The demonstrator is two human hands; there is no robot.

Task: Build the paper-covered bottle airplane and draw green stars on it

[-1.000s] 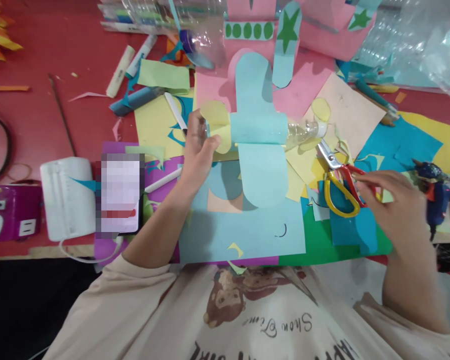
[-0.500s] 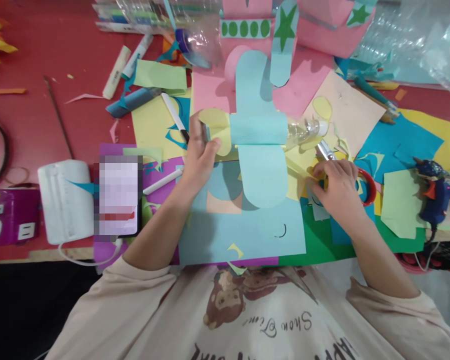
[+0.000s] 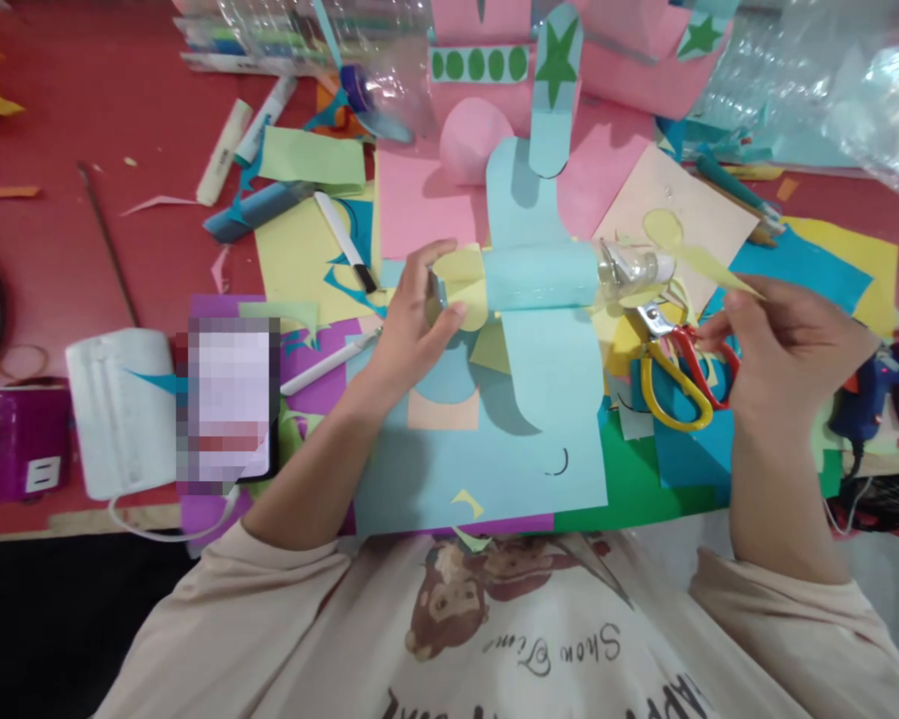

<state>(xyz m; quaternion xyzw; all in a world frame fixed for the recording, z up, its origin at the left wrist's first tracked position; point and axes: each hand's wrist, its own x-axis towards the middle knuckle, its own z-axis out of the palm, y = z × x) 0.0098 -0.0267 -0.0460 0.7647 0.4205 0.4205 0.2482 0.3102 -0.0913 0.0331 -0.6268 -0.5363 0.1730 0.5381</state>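
Note:
A plastic bottle [image 3: 614,272] wrapped in light blue paper lies on its side with its cap toward the right. Long light blue paper wings [image 3: 558,364] stick out from its two sides, and yellow paper pieces [image 3: 460,275] sit at its base. My left hand [image 3: 412,335] grips that base end, thumb over the yellow paper. Off to the right, my right hand [image 3: 783,345] pinches a thin yellow paper piece [image 3: 719,270] between thumb and fingers. Beneath and left of it rest red-and-yellow-handled scissors [image 3: 674,374]. A yellow oval [image 3: 660,228] overlaps the peach paper beyond the cap.
Pink paper shapes with green stars [image 3: 558,65] stand at the back. A blue glue gun [image 3: 858,399] lies far right. On the left are a blurred phone [image 3: 232,399], a white box-like device [image 3: 124,409] and markers [image 3: 225,150]. Coloured paper sheets and scraps surround the bottle.
My right hand has risen and moved right with the yellow piece, uncovering the scissors. My left hand has shifted the bottle slightly right and turned it, so the wings sit differently.

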